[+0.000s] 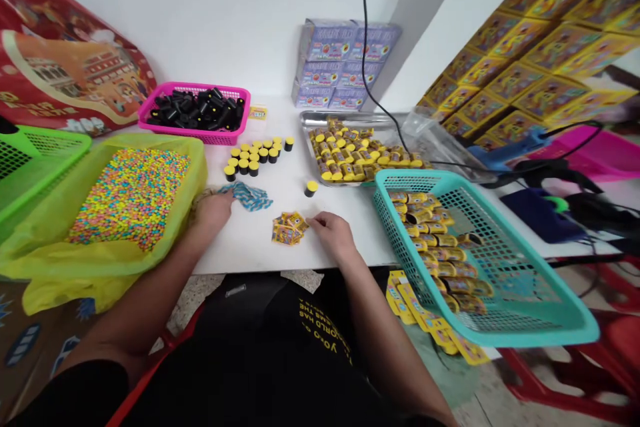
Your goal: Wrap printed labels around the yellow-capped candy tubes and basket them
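Observation:
My left hand (213, 212) is closed on the near end of a crumpled blue-and-white striped cloth (253, 197), beside the candy basket. My right hand (333, 232) is in a pinch at the right edge of a small loose pile of yellow printed labels (287, 229), with one label at its fingertips. A single black canister with a yellow top (311, 189) stands upright behind the pile. Farther back, several more black canisters with yellow tops (254, 167) stand grouped together.
Left is a yellow-lined basket (199, 167) of colourful candies; behind, a pink basket (240, 139) of black canisters. Labelled canisters fill part of a metal tray (313, 121) and a teal basket (545, 333), which overhangs the table's front edge. A black cable (367, 73) hangs over the tray.

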A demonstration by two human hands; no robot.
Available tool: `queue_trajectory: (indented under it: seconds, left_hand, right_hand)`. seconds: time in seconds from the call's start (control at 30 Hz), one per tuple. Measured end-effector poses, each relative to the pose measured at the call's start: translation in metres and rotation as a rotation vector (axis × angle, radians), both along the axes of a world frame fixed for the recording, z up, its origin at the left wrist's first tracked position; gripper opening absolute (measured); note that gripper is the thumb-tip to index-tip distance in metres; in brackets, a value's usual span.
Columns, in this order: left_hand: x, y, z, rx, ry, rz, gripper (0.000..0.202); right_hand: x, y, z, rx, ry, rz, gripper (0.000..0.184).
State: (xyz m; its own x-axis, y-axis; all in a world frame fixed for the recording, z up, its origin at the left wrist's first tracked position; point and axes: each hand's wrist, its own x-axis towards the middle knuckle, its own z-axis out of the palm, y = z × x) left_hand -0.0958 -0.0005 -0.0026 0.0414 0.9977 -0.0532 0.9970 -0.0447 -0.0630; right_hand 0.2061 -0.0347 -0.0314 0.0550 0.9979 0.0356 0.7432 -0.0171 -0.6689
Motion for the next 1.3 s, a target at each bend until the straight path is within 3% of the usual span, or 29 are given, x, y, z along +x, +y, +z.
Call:
queue_trajectory:
  seconds: [0.07, 0.17, 0.23, 0.3, 0.43, 0.6, 0.77, 0.87, 1.0, 1.13, 1.3]
  left_hand:
    - [0.005, -0.002, 0.004, -0.009, -0.005, -0.004, 0.041]
    - [0.025, -0.017, 0.013, 0.138, -0.067, -0.008, 0.034]
    - [0.044, -0.03, 0.015, 0.224, -0.167, -0.082, 0.031]
    - [0.063, -0.039, 0.013, 0.173, -0.297, -0.16, 0.029]
    - [0.084, -0.04, -0.003, -0.021, -0.516, -0.125, 0.028]
    - [0.077, -0.032, -0.018, 0.015, -0.766, -0.113, 0.024]
    - [0.073, -0.023, -0.019, 0.034, -1.096, -0.079, 0.033]
    - [0.076, -0.015, -0.015, -0.021, -1.247, -0.1, 0.038]
    - [0.081, -0.003, -0.005, -0.21, -1.386, -0.138, 0.04]
    - [0.08, 0.005, 0.0, -0.354, -1.502, -0.099, 0.039]
    - [0.065, 0.015, -0.003, -0.274, -1.578, -0.008, 0.039]
  right_hand:
    - [-0.002, 0.002, 0.002, -0.017, -0.023, -0.005, 0.025]
    - [-0.002, -0.001, -0.002, 0.046, 0.019, -0.052, 0.023]
    - [-0.001, -0.005, -0.008, 0.111, 0.082, -0.09, 0.023]
    - [0.0, -0.009, -0.014, 0.161, 0.135, -0.115, 0.026]
    - [0.0, -0.015, -0.019, 0.199, 0.226, -0.122, 0.028]
    - [-0.007, -0.019, -0.016, 0.317, 0.303, -0.113, 0.026]
    - [-0.02, -0.025, -0.007, 0.383, 0.294, -0.063, 0.024]
    - [-0.028, -0.023, 0.001, 0.335, 0.345, -0.006, 0.022]
    - [-0.043, -0.013, 0.011, 0.158, 0.61, 0.076, 0.039]
    - [-0.057, 0.003, 0.021, 0.026, 0.822, 0.108, 0.029]
    - [-0.07, 0.043, 0.032, -0.006, 0.729, 0.188, 0.029]
